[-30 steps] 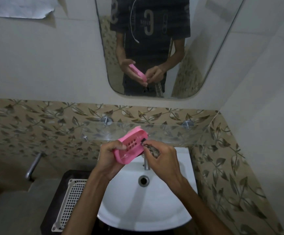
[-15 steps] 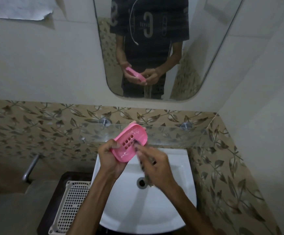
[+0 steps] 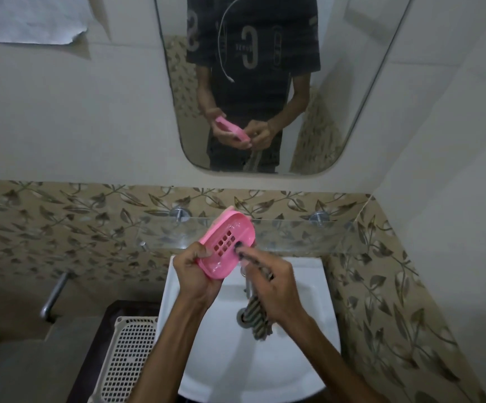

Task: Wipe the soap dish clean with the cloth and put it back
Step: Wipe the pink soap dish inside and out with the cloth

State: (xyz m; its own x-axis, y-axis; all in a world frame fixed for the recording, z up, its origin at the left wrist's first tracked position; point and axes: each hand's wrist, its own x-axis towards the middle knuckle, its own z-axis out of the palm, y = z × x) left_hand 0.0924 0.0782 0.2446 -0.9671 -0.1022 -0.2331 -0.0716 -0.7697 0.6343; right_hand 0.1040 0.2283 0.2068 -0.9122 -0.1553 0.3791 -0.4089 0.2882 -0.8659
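Left hand gripping tilted pink slotted plastic soap dish by one end; right hand pinching striped cloth into it. Risk: dish slipping into white basin below if pressed hard.

Pink dish, striped cloth, white basin, leaf-patterned tiles

The soap dish is plain pink; the cloth has dark and pale stripes; the sink is white; the wall band shows grey-brown leaves on beige; the basket is off-white lattice; the upper wall is cream
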